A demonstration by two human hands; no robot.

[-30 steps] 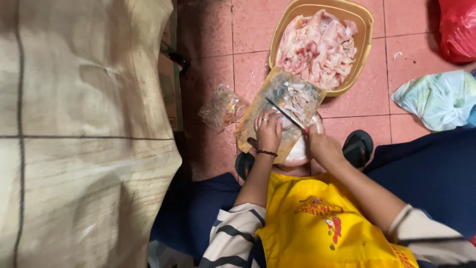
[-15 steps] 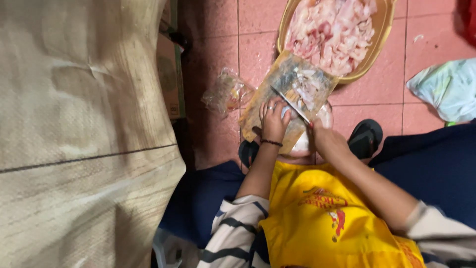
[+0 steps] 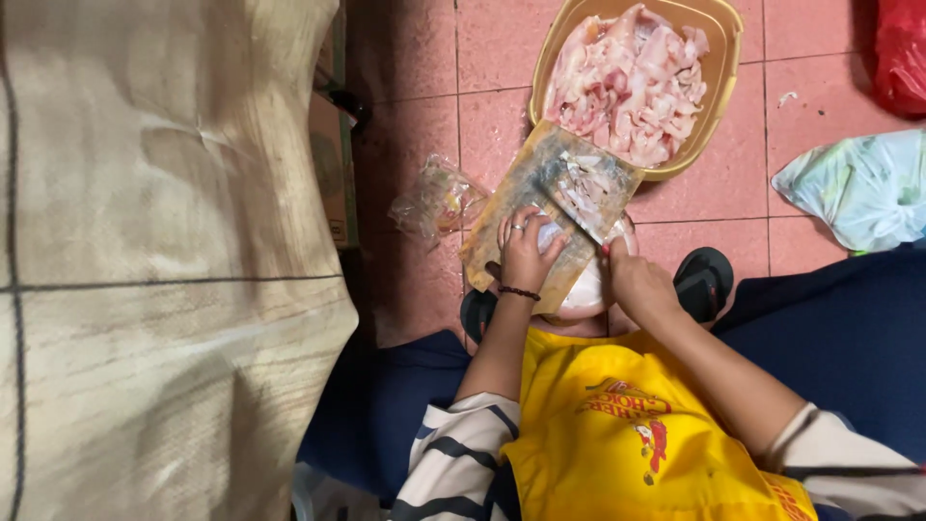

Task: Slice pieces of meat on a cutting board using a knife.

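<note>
A worn wooden cutting board lies tilted over a pale bowl on the pink tiled floor. My left hand, with a ring and a dark bracelet, presses a pale piece of raw meat onto the board. My right hand grips the handle of a knife, whose blade lies across the board beside my left fingers. Scraps of meat sit at the board's far end. Beyond it stands a tan oval basin heaped with raw pink meat.
A big woven sack fills the left side, with a cardboard box behind it. A crumpled clear plastic bag lies left of the board. A greenish plastic bag and a red bag lie right. Black sandals flank the bowl.
The view has drifted a little. Both hands stay on the board; my left hand keeps pressing the meat while the knife blade has shifted slightly along it.
</note>
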